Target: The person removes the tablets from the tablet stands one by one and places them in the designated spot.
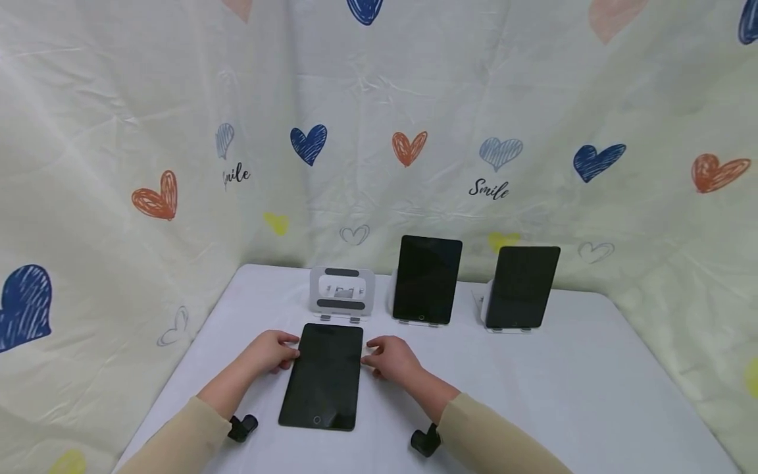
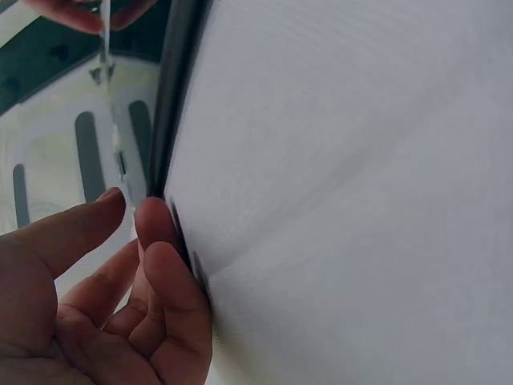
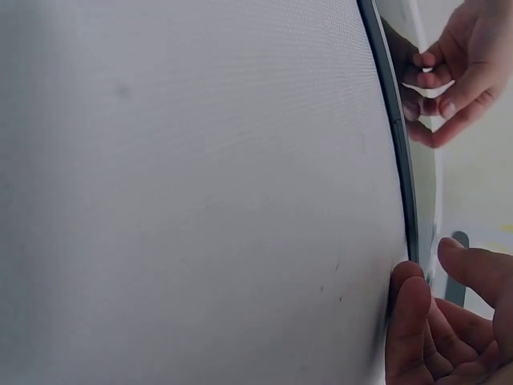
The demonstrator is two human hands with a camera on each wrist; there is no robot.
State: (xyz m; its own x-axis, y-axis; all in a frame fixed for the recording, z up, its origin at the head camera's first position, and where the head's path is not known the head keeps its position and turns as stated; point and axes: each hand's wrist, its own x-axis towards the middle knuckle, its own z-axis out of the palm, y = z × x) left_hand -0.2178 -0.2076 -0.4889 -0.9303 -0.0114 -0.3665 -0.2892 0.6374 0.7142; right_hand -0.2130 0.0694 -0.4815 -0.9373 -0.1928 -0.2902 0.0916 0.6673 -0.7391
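A dark tablet (image 1: 324,375) lies screen up on the white table, its round button toward the person. Beside its left edge is my left hand (image 1: 272,351), whose fingertips (image 2: 164,257) touch the rim in the left wrist view while the thumb stays apart from it. My right hand (image 1: 392,357) is at the opposite long edge. Its fingertips (image 3: 409,293) meet the rim, with the thumb raised off the tablet. Just behind the tablet stands a white tablet stand (image 1: 372,293) with grey pads and no tablet on it.
To the right, a second tablet (image 1: 428,280) leans on a stand. Farther right, a third tablet (image 1: 522,288) leans the same way. A heart-patterned curtain (image 1: 355,85) hangs behind and beside the table (image 1: 503,401).
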